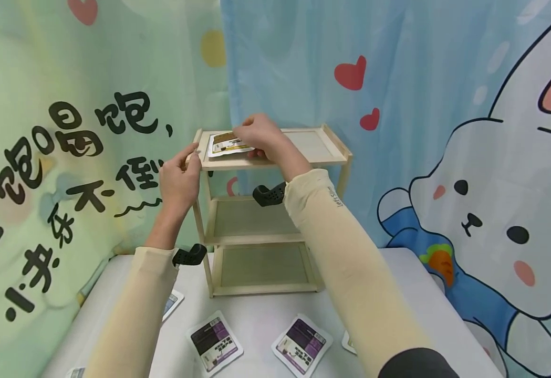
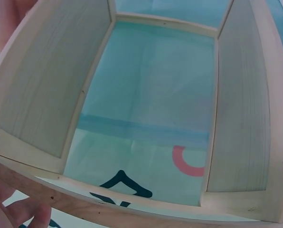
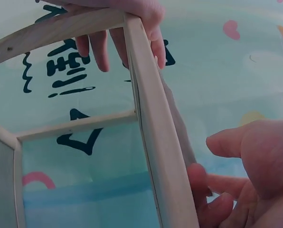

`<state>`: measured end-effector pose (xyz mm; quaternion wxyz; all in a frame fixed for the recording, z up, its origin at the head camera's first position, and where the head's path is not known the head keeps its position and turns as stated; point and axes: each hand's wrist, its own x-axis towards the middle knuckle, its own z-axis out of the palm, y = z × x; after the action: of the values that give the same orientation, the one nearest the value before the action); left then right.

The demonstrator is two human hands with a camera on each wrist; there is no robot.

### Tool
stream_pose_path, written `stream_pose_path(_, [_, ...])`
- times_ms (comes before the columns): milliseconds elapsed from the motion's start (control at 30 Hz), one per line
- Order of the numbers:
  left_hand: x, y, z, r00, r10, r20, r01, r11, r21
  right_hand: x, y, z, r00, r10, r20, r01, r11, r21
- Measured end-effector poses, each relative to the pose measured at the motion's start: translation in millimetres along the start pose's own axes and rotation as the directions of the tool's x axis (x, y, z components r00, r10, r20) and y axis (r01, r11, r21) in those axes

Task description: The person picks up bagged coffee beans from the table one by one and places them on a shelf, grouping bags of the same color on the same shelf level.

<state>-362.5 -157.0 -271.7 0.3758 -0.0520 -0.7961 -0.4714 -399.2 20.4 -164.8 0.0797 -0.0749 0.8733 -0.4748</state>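
My left hand [image 1: 180, 178] grips the front left corner of a light wooden three-tier shelf [image 1: 269, 164]. In the left wrist view its fingers [image 2: 30, 211] reach round the wooden edge. A flat white packet [image 1: 225, 146] with a brown and yellow label lies at the left end of the top tier. My right hand [image 1: 268, 137] is at the packet's right end. The right wrist view shows two curled fingers [image 3: 197, 178] touching the packet's edge, with another digit lifted off its surface.
Two white packets with black and purple labels [image 1: 215, 344] [image 1: 302, 345] lie on the white table [image 1: 256, 315]. Partly hidden packets show beside the left sleeve [image 1: 173, 303] and right sleeve [image 1: 348, 344]. The shelf's middle panel [image 1: 251, 218] and bottom panel [image 1: 263, 266] stand below. Printed curtains hang behind.
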Motion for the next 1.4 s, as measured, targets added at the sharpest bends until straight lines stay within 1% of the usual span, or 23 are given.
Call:
stream_pose_path(200, [2.5,1.5,-2.2,1.000,0.003,0.001,-0.003,1.000,0.014,-9.2,4.8,-9.5,1.000,0.010,-0.016,-0.010,1.000,-0.002])
stream_pose_path(333, [4.0,4.0,-2.6,1.000,0.002,0.011,-0.002,1.000,0.018,-19.0,7.5,-17.8,0.999,-0.014,-0.046,0.015,1.000,0.009])
stream_pose_path(433, [5.0,5.6,-3.0,1.000,0.000,0.008,-0.001,1.000,0.019,-31.3,8.2,-24.0,0.995,-0.065,-0.079,0.065,0.998,-0.003])
stream_pose_path(567, [6.3,7.0,-3.4,1.000,-0.003,-0.009,0.003,1.000,0.021,-51.9,9.9,-29.9,0.983,-0.147,-0.114,0.144,0.989,-0.035])
stream_pose_path(633, [6.6,7.0,-3.3,1.000,-0.004,-0.012,0.004,1.000,0.022,-62.7,12.7,-32.3,0.975,-0.187,-0.121,0.183,0.982,-0.044])
stream_pose_path(733, [5.8,6.9,-3.1,1.000,-0.002,-0.006,0.002,1.000,0.021,-79.9,19.5,-35.7,0.967,-0.224,-0.122,0.216,0.973,-0.079])
stream_pose_path(867, [3.0,5.5,-2.6,1.000,-0.014,0.007,0.014,1.000,0.013,-101.8,35.3,-38.1,0.959,-0.261,-0.113,0.247,0.961,-0.126])
stream_pose_path(1033, [-1.5,3.2,-2.0,0.999,-0.036,0.018,0.036,0.999,-0.002,-123.9,65.9,-39.7,0.956,-0.278,-0.091,0.264,0.954,-0.144])
stream_pose_path(1233, [-2.1,3.0,-2.0,0.999,-0.045,0.012,0.045,0.999,-0.020,-140.5,103.8,-40.0,0.956,-0.288,-0.061,0.276,0.949,-0.150])
stream_pose_path(1400, [-2.8,2.9,0.2,0.999,-0.045,0.009,0.045,0.999,-0.030,-148.5,135.9,-37.0,0.958,-0.285,-0.045,0.274,0.948,-0.161])
